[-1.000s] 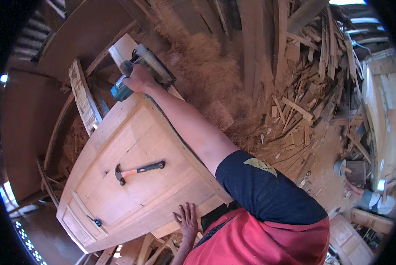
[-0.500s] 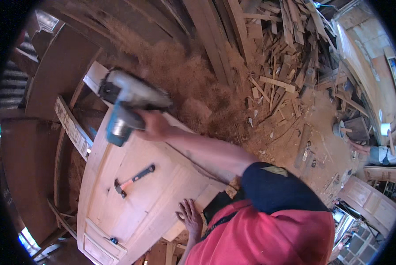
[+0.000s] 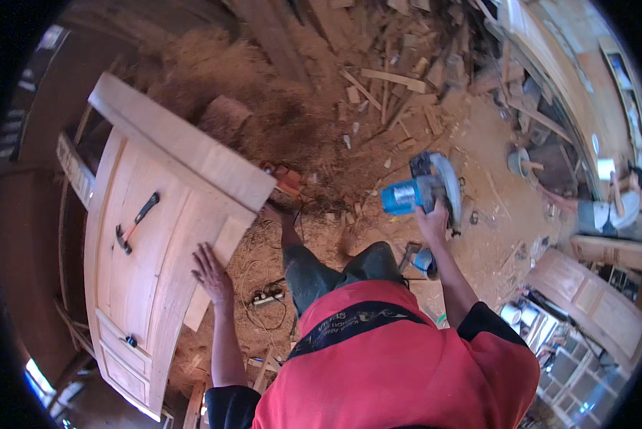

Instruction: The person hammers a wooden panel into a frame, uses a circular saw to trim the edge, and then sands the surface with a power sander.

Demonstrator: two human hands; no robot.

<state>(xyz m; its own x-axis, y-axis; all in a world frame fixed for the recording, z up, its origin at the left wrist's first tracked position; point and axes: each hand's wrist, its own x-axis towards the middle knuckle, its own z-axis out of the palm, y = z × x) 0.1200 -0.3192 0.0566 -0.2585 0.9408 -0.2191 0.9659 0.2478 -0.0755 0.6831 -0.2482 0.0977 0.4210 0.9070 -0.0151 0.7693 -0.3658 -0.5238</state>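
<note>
Here's pale lettering (image 3: 367,319) on the dark band (image 3: 310,344) across the red shirt (image 3: 378,379), and ahead of that shirt the blue saw (image 3: 426,189) shows an unreadable white label (image 3: 404,195).

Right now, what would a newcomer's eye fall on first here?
Probably the blue power saw in the right hand, over the littered floor right of centre. Next, the pale wooden panel at left, with a claw hammer lying on it and the left hand spread at its edge.

Sawdust (image 3: 199,64) coats part of the floor (image 3: 492,247), wood offcuts (image 3: 394,79) scattered across its far side. Daylight shows through a lower-left gap (image 3: 40,377); a panelled door (image 3: 589,307) occupies the lower right.
</note>
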